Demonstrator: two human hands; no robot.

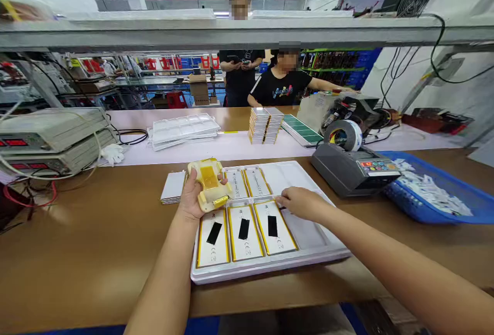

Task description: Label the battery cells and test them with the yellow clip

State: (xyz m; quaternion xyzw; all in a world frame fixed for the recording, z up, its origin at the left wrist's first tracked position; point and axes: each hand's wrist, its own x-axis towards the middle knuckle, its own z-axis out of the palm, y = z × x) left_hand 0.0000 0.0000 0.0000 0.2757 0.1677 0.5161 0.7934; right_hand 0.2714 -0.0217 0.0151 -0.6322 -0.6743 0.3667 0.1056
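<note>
Block [209, 183] grasped by left hand [190, 197], underside hidden | right hand [299, 203] at tray [304, 228], cannot tell if grasping

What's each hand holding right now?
Left hand: closed around the cream holder.
Right hand: fingertips pinched over the white tray; can't tell if holding anything.

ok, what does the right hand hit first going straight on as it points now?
Right hand likely meets the far edge of the nearest black-patched white pack; height over the tray unclear.
</note>
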